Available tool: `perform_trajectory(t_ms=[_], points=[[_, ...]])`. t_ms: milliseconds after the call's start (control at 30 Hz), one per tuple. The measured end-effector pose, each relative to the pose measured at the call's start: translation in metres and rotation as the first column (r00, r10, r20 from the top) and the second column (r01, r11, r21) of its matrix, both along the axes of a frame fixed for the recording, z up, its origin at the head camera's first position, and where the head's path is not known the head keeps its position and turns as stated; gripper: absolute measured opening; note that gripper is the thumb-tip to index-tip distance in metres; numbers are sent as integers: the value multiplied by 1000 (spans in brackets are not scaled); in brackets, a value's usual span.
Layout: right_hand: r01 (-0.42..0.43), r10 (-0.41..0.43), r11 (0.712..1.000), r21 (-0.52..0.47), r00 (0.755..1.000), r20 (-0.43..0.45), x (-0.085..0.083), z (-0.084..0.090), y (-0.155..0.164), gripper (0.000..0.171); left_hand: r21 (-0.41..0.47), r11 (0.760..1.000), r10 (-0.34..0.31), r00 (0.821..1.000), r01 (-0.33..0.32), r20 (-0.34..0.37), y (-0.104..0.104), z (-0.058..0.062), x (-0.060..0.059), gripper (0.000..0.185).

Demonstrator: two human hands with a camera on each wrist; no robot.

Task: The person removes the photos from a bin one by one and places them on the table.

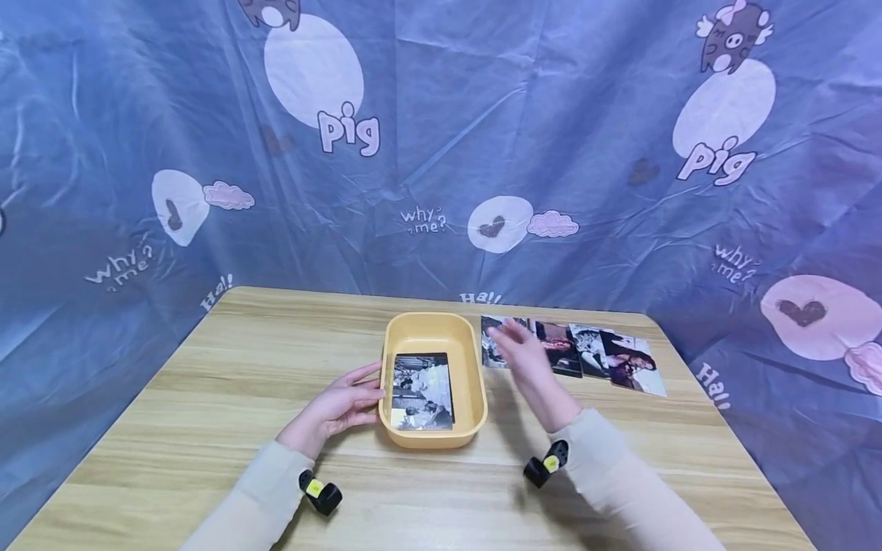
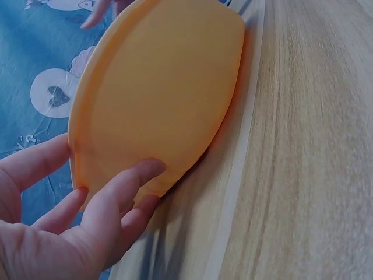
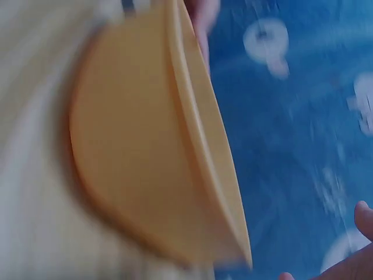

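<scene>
**Steadying the yellow tray, right hand over the photo row**

Steadying the yellow tray [image 1: 432,330] w/ my left hand [image 1: 335,408]: fingers straight and relaxed, tips touching its left outer wall, nothing gripped. Left wrist view shows those fingers [image 2: 125,189] resting flat against the tray's side. Tray sits on the wooden table [image 1: 227,383], roughly mid-table, a bit toward the far edge. One b&w photo [image 1: 422,389] lies flat in the tray bottom.

My right hand [image 1: 525,353] hovers just right of the tray, fingers spread and loose, holding nothing; it's blurred, so can't tell if it touches anything. It partly covers the nearest print in the row of photos [image 1: 606,356], which lie side by side, overlapping, along the table's far edge toward the far right corner. Right wrist view is too blurred for detail beyond the tray's side.
</scene>
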State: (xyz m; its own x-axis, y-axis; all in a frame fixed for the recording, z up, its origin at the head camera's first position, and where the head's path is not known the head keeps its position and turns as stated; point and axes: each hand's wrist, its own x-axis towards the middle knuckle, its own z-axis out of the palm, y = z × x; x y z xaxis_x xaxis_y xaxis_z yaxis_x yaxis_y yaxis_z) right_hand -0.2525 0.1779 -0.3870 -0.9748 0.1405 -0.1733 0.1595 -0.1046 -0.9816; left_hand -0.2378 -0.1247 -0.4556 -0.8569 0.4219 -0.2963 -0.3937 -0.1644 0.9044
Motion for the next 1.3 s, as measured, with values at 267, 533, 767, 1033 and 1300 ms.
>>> perform_trajectory(t_ms=[267,533,767,1033,1300], points=[[-165,161,982,87,986,52,19,-18,-66,67,-1,1000,-9,1000,9,-8,0,0,0,74],[-153,117,957,246,981,154,21,-42,-88,81,-19,1000,-15,1000,15,-13,0,1,2,75],[-156,101,964,214,964,247,12,-50,-87,83,-21,1000,-10,1000,9,-9,0,0,2,74],[-99,61,948,303,990,130,5,-59,-87,67,-16,1000,-2,1000,1,-14,2,-3,2,73],[-34,22,945,325,999,41,6,-60,-85,63,-12,1000,17,1000,-17,-2,4,-3,4,74]])
